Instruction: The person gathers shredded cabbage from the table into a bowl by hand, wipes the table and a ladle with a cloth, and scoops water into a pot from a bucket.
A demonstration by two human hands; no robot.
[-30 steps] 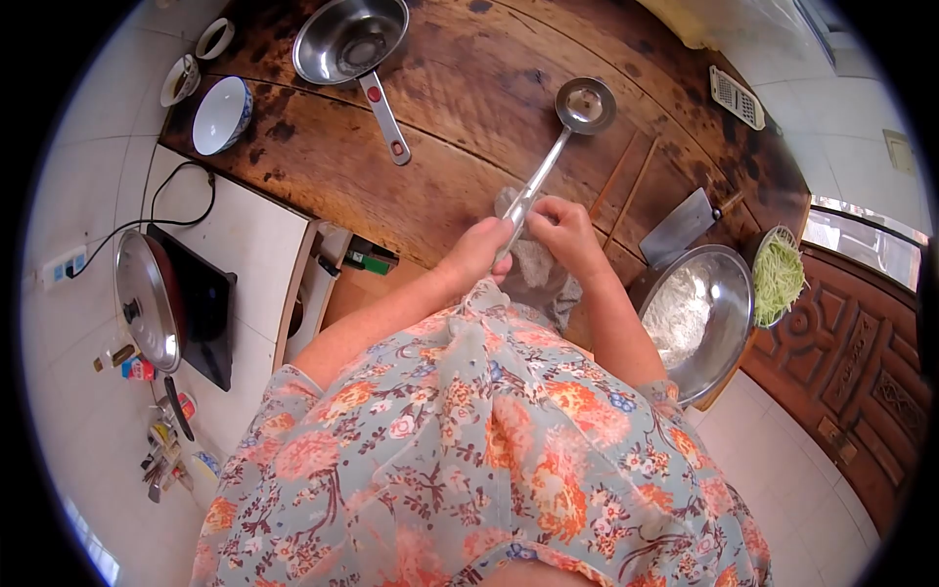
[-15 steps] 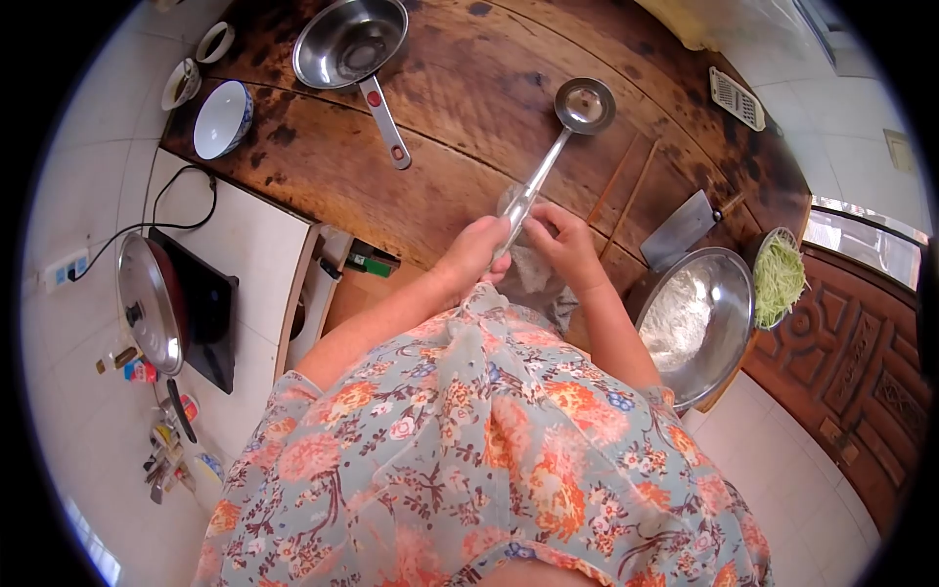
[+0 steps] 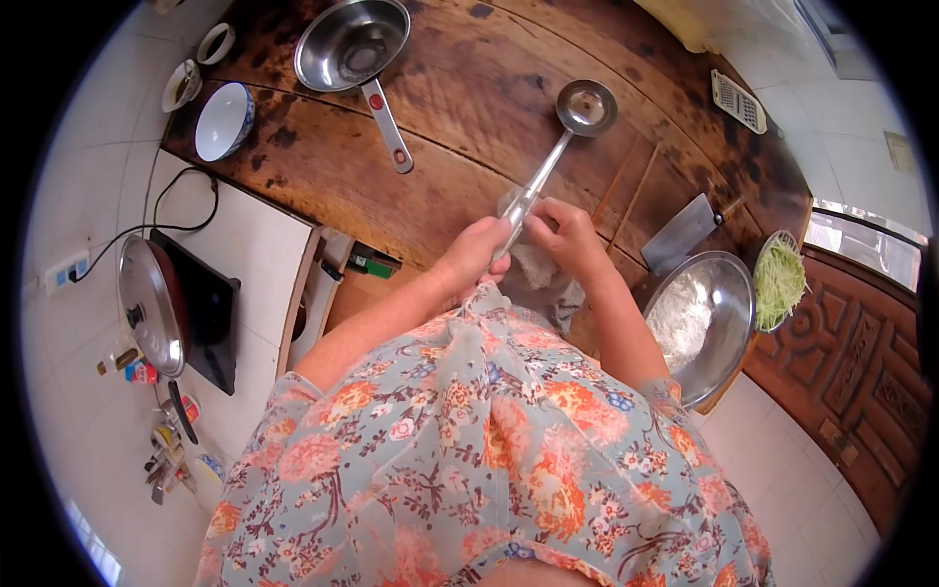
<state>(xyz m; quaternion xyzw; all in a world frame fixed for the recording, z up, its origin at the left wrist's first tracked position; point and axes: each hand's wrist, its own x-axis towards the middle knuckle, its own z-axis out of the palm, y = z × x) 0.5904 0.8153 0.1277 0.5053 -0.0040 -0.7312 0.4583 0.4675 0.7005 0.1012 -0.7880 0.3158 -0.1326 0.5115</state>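
A metal ladle (image 3: 548, 171) points away from me over the wooden table, its round bowl at the far end. My left hand (image 3: 476, 256) is closed around the ladle's handle near my body. Close against the same handle, on its right side, my right hand (image 3: 567, 240) has its fingers curled in a pinch; what lies between them is hidden. Something clear and shiny, like thin plastic (image 3: 508, 200), shows beside the handle just beyond my hands. Below them hangs a pale greyish cloth (image 3: 536, 274).
On the wooden table (image 3: 440, 117) are a steel frying pan (image 3: 352, 49), a blue-and-white bowl (image 3: 224, 122), chopsticks (image 3: 626, 186), a cleaver (image 3: 682, 233) and a grater (image 3: 738, 102). At right stand a basin of flour (image 3: 724, 333) and shredded greens (image 3: 780, 282). A lidded pan (image 3: 152, 303) is at left.
My right hand has shifted very slightly beside the handle. The ladle and my left hand stay nearly where they were; the whole view has moved a touch.
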